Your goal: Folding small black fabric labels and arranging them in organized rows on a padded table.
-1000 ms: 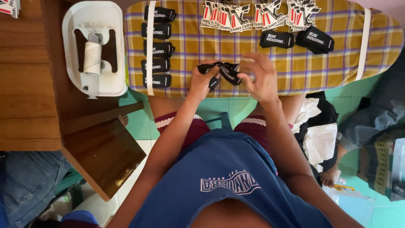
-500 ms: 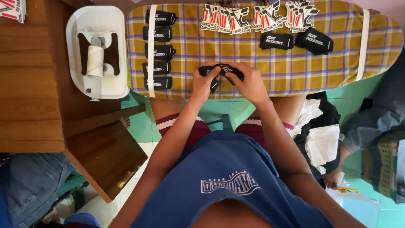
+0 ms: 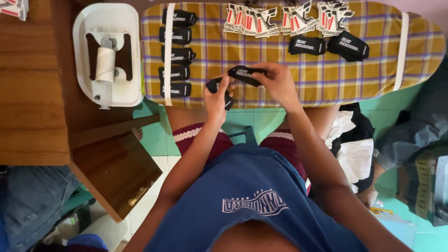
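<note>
The person sits at a padded board (image 3: 373, 79) with a yellow checked cover. Both hands are over the near edge of the board, close together.

The right hand (image 3: 279, 83) is curled around a small black cloth band (image 3: 243, 74) with white letters on it. The fingers pinch its right end and hold it just above the board. The left hand (image 3: 217, 97) is curled too. It grips a second black piece (image 3: 213, 85) that sticks out at the top and bottom of the hand. The left fingertips touch the left end of the band. I cannot tell if the two black pieces are joined.

On the left side of the board, a row of black bands (image 3: 176, 51) lies one under the other beside a white strap (image 3: 169, 51). At the far edge lies a row of red, black and white patches (image 3: 289, 19). Just below them, on the right, lie two more black bands (image 3: 329, 45).

To the left of the board, a white plastic tray (image 3: 84, 37) sits on a brown wooden tabletop (image 3: 28, 93). A white roll (image 3: 105, 64) lies in the tray.
</note>
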